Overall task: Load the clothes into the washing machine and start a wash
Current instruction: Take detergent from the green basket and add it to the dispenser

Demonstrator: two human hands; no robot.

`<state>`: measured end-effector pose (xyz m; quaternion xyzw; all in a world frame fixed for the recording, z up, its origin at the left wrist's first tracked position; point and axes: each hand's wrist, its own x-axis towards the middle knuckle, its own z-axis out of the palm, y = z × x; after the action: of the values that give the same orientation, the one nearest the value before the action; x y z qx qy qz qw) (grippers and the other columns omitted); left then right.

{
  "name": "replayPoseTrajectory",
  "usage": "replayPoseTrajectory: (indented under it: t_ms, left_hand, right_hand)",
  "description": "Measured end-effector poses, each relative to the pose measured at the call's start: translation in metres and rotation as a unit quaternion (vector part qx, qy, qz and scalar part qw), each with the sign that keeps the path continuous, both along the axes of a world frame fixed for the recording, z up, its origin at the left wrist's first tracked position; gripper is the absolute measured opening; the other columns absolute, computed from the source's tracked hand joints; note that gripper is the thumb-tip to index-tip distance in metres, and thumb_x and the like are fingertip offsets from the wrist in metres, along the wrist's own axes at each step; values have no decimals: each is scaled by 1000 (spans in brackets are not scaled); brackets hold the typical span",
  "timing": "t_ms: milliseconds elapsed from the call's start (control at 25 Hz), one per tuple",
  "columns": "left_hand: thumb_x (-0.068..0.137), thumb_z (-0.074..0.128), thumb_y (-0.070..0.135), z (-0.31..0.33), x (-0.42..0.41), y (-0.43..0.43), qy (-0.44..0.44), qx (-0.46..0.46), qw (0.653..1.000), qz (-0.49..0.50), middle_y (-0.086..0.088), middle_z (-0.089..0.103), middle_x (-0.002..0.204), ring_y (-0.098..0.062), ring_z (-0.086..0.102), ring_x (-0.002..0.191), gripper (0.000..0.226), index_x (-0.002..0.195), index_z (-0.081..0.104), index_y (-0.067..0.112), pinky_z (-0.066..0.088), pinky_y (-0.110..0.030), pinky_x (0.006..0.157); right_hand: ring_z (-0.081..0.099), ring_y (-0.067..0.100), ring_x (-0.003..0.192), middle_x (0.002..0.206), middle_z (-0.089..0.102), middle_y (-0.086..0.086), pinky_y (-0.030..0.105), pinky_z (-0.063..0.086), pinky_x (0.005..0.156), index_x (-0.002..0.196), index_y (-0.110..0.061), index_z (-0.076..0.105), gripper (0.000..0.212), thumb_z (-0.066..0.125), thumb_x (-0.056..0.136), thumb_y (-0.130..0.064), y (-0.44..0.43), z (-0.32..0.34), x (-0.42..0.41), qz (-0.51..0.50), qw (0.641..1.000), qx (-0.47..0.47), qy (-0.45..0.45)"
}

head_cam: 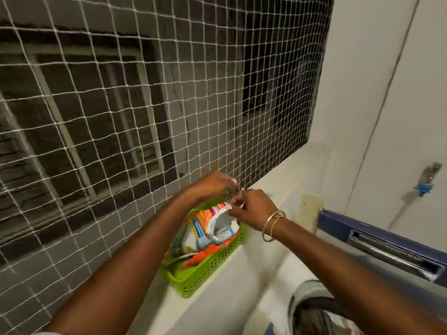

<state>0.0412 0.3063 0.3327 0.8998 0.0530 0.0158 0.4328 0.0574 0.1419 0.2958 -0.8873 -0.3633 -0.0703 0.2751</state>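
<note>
Stretching across the opening, a net [121, 105] screens the ledge [242, 274], where a green basket [208, 269] keeps packets within reach of the washer [387, 243]. The washer's drum, lower right, seems to hold clothes [312, 317]. Both hands meet above the basket: the right hand [256, 209] pinches a packet's [217, 228] top, likely detergent; the left hand [212, 183] is curled, its grasp blurred.

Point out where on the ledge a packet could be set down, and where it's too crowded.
Bare ledge runs from the green basket to the far wall corner, between the netting and the ledge's front edge. More lies bare nearer the camera, below the basket. The basket is crammed with packets, both hands above it.
</note>
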Motion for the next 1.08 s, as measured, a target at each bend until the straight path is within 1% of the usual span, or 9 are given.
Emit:
replayPoseTrajectory:
  t_ms: [120, 160, 280, 360, 480, 680, 880, 1000, 1080]
  left_hand:
    - [90, 62, 35, -17, 5, 15, -17, -43, 999, -20, -11, 69, 78, -15, 55, 67, 32, 93, 72, 5, 44, -32, 69]
    - [93, 62, 27, -21, 7, 16, -19, -65, 997, -27, -8, 70, 78, -12, 55, 66, 25, 96, 73, 5, 44, -28, 67]
    - [98, 56, 12, -29, 16, 16, -4, -126, 991, -47, 4, 65, 73, -4, 53, 62, 18, 105, 70, 4, 43, -24, 64]
    - [99, 55, 17, -36, 24, 13, 10, -122, 990, -69, -1, 69, 87, -5, 58, 71, 19, 107, 70, 8, 47, -27, 74]
    - [98, 55, 17, -39, 29, 6, 15, -127, 989, -78, -14, 70, 113, -16, 61, 90, 22, 112, 69, 7, 49, -39, 94]
    - [99, 55, 17, -35, 25, -1, 16, -147, 987, -65, -17, 68, 118, -23, 62, 97, 25, 118, 66, 4, 48, -35, 93]
    - [100, 52, 15, -33, 17, 2, 6, -135, 990, -50, -13, 68, 117, -25, 63, 109, 27, 120, 66, 4, 49, -36, 99]
    - [100, 51, 14, -29, 10, 3, -6, -113, 993, -40, -9, 70, 109, -17, 65, 94, 25, 117, 67, 4, 52, -17, 80]
    - [101, 51, 20, -27, 8, 6, -7, -110, 993, -27, -8, 71, 110, -16, 64, 92, 25, 114, 68, 8, 53, -22, 80]
  right_hand:
    - [61, 23, 67, 67, 64, 2, 29, 43, 58, 61, -24, 55, 23, 61, 76, -40, 4, -2, -4, -28, 996, -85, -29]
    - [62, 22, 68, 67, 65, 0, 28, 42, 58, 63, -26, 58, 20, 63, 77, -40, 2, -2, -6, -36, 993, -113, -26]
    - [67, 22, 86, 88, 73, -2, 29, 51, 67, 93, -30, 73, 19, 70, 78, -43, 3, 2, -9, -59, 979, -193, -31]
    - [66, 25, 93, 97, 72, 1, 31, 53, 72, 103, -29, 72, 27, 68, 81, -44, 6, 2, -12, -83, 970, -225, -45]
    - [66, 29, 91, 98, 70, 5, 30, 47, 67, 105, -28, 71, 23, 64, 85, -38, 11, 1, -16, -98, 958, -259, -71]
    - [65, 31, 95, 100, 69, 7, 30, 43, 67, 102, -23, 71, 20, 60, 86, -21, 12, 3, -20, -88, 955, -276, -59]
    - [65, 30, 98, 105, 68, 8, 32, 49, 73, 102, -15, 68, 18, 60, 86, -18, 14, 3, -24, -67, 956, -277, -65]
    - [65, 29, 94, 97, 69, 5, 29, 44, 68, 91, -24, 68, 12, 59, 84, -20, 9, 4, -21, -56, 973, -222, -27]
    - [64, 29, 88, 90, 68, 6, 28, 40, 63, 82, -23, 62, 10, 54, 87, -25, 5, 3, -22, -49, 983, -174, -20]
